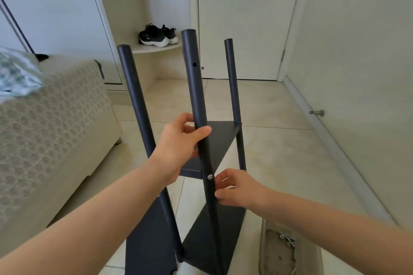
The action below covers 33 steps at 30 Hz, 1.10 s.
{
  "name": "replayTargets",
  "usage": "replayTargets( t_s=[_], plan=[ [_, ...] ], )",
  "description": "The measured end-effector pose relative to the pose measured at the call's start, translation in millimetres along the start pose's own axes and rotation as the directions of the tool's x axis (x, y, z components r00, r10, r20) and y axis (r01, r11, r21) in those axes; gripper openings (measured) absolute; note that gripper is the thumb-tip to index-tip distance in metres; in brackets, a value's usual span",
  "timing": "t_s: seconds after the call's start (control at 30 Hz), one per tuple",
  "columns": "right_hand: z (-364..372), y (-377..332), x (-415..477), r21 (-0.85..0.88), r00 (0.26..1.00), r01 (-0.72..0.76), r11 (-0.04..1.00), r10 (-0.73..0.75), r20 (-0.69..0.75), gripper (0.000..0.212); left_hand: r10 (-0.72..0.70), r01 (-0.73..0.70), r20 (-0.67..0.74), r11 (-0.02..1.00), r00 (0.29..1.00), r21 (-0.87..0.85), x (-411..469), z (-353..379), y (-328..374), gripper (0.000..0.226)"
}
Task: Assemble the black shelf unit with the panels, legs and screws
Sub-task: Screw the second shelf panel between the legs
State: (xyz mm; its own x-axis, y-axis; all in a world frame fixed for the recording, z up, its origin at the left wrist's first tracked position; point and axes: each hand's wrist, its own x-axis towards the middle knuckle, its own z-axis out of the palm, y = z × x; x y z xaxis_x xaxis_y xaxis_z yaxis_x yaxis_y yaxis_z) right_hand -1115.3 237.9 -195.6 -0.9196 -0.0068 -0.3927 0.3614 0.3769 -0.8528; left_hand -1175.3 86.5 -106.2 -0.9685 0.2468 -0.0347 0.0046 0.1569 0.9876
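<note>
Shelf unit (220, 138): we keep it square, left hand (178, 142) gripping the leg (194, 87), right hand (239, 187) pinching it below the screw (209, 177).

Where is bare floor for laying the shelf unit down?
Bare tiles stretch between the shelf unit, the door and the right wall. A narrower strip runs beside the bed. Near the screw box it is crowded.

The tiled floor (279, 105) bears the shelf unit (196, 87), a flat panel (147, 241) — and a tray (273, 254) of screws (287, 239).
</note>
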Motion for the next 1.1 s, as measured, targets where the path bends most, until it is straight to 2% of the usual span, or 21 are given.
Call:
replayTargets(
  t_s=[0.07,0.13,0.33,0.47,0.57,0.73,1.0,1.1],
  plan=[
    [-12,-2,-9,-0.066,1.0,-0.012,0.998,0.014,0.02,0.028,0.038,-0.041,0.034,0.995,0.999,0.093,-10,2,-3,0.023],
    [-28,-3,-15,-0.084,0.999,-0.032,0.996,0.031,-0.02,0.03,0.063,-0.078,0.095,0.983,0.993,0.166,-20,0,-6,0.022],
    [-79,4,-14,0.03,0.956,-0.091,0.995,0.095,-0.277,0.023,0.089,-0.144,0.21,0.955,0.974,0.26,-41,-8,-9,0.014],
    [-110,10,-9,0.106,0.879,-0.115,0.988,0.151,-0.452,0.04,0.107,-0.181,0.268,0.945,0.958,0.272,-49,-16,-7,0.012],
    [-126,13,-6,0.157,0.837,-0.107,0.982,0.174,-0.519,0.052,0.114,-0.201,0.293,0.938,0.949,0.284,-52,-23,-6,0.01],
    [-133,16,-7,0.182,0.824,-0.079,0.98,0.167,-0.542,0.054,0.114,-0.222,0.324,0.922,0.939,0.318,-54,-30,-7,0.013],
    [-132,3,-7,0.169,0.846,-0.004,0.986,0.093,-0.524,0.051,0.117,-0.255,0.375,0.904,0.92,0.343,-52,-39,-8,0.019],
    [-131,1,-5,0.125,0.863,-0.03,0.992,0.088,-0.497,0.049,0.148,-0.317,0.381,0.844,0.913,0.432,-51,-43,-8,0.02]
  ],
)
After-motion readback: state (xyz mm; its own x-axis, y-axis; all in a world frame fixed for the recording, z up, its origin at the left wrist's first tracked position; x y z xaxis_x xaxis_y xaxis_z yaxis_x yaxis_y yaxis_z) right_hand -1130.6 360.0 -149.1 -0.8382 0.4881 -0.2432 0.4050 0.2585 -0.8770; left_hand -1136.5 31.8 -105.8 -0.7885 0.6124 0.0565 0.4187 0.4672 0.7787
